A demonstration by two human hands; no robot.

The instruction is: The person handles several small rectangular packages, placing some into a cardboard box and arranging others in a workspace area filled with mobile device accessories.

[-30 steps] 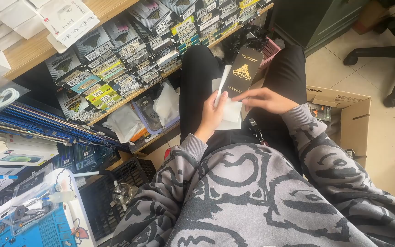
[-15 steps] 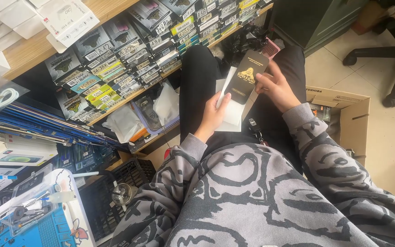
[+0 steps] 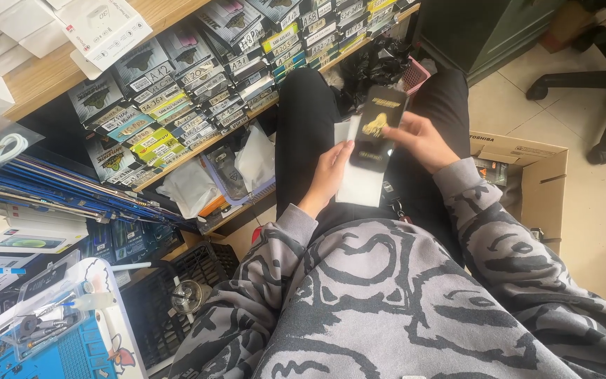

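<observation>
Since half a second earlier the right hand [image 3: 422, 140] had drawn back toward the lap, gripping the flat black packet with a gold emblem [image 3: 376, 128] above the thighs. The left hand [image 3: 331, 175] pinched a white sheet [image 3: 360, 184] beneath it.

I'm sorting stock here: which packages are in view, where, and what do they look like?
Black flat box with gold emblem: held by right hand above the lap.
White sleeve: under it, in left hand.
Slim boxes: rows on the shelf, dark, labelled.
Cardboard box: on the floor, brown, open.
</observation>
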